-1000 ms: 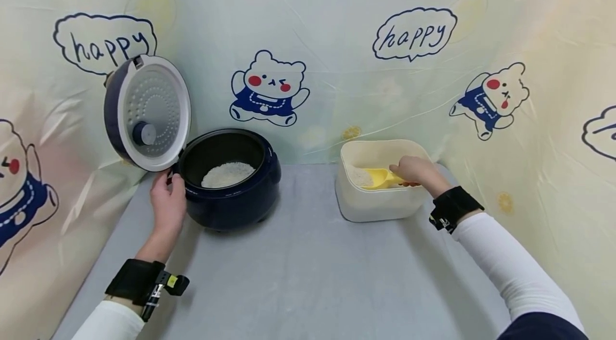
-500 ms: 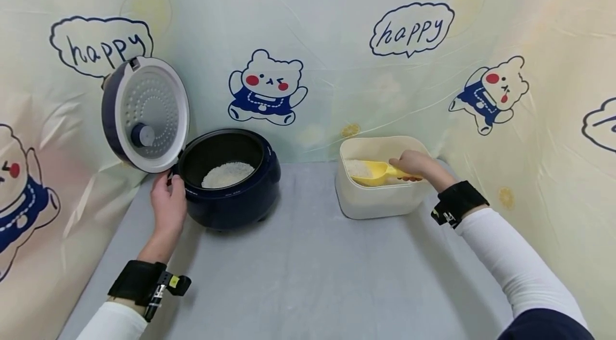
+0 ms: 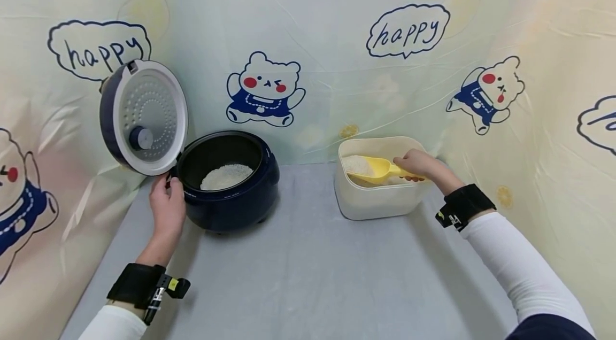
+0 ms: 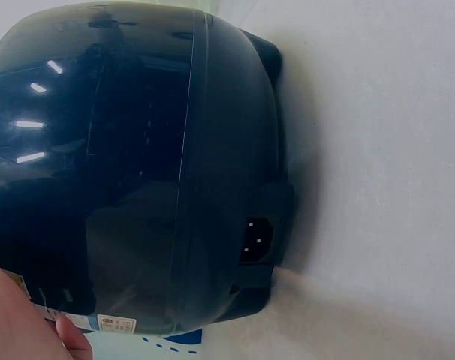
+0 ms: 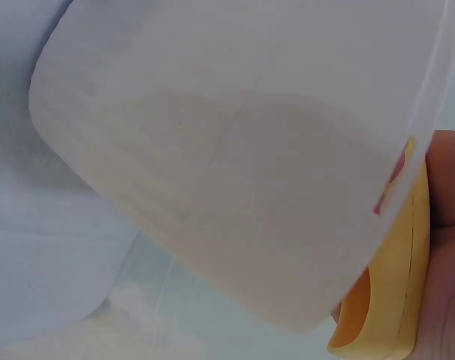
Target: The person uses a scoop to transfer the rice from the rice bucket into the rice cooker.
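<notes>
A dark blue rice cooker (image 3: 231, 209) stands on the left with its lid (image 3: 151, 115) raised, and white rice (image 3: 226, 176) lies in its pot. My left hand (image 3: 167, 209) is at the cooker's hinge side, under the lid; in the left wrist view the fingers are mostly cut off, so their grip is unclear. To the right is a cream bin (image 3: 377, 203) with rice inside. My right hand (image 3: 417, 164) grips the handle of a yellow scoop (image 3: 382, 170), whose bowl carries rice at the level of the bin's opening. In the right wrist view the scoop handle (image 5: 408, 285) lies against the palm.
A grey cloth (image 3: 308, 276) covers the table. A printed curtain (image 3: 332, 35) hangs close behind and at both sides. The cooker's power socket (image 4: 257, 240) faces the left wrist camera with no cord in it.
The scoop has risen out of the rice in the bin, now with a heap in its bowl. My right hand has come up slightly with it. The left hand stays at the cooker.
</notes>
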Demonstrator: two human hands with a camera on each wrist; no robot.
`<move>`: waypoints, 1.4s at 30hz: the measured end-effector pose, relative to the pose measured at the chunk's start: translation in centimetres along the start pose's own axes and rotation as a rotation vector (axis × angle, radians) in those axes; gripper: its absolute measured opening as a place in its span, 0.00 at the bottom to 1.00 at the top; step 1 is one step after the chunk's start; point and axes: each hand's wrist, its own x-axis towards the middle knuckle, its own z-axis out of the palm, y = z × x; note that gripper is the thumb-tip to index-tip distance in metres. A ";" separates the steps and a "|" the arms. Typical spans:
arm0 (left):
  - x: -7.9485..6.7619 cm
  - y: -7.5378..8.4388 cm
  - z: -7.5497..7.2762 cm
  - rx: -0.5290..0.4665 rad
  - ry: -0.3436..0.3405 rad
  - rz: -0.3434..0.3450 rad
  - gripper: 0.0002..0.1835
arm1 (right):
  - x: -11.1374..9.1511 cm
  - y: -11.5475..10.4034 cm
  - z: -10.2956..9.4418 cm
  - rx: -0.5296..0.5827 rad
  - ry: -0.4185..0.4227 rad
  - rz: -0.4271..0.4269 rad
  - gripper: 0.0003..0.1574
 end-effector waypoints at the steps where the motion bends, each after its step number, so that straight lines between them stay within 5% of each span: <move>1: 0.0 0.0 0.0 0.003 -0.001 -0.002 0.29 | -0.1 0.0 -0.2 0.008 0.001 -0.007 0.30; 17: 0.0 0.1 0.0 0.014 0.005 -0.006 0.29 | -1.6 1.5 -2.7 0.068 0.009 -0.043 0.32; 42: 0.1 -0.1 0.1 -0.007 0.023 0.033 0.28 | -2.0 1.0 -2.7 0.182 0.051 -0.032 0.35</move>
